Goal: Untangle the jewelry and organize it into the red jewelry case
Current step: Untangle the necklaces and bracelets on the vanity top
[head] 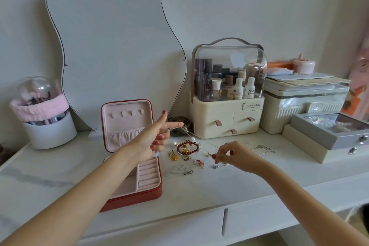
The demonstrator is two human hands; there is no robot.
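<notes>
Both hands pinch one thin chain (199, 139), left hand (157, 140) raised, right hand (229, 156) low over the jewelry pile (185, 154) beside the open red jewelry case (139, 195) on the bench (259, 181). Pulling hard could tighten knots or drag pieces off.

"Serious Life" on cream cosmetics organizer (225, 114); "poon poon" on white bottle (250, 89)

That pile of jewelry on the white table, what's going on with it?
A person is untangling it. The left hand holds one end of a thin chain up, while the right hand pinches the other end low. The open red jewelry case with pink lining sits beside them; a dark red beaded bracelet and rings lie loose.
</notes>
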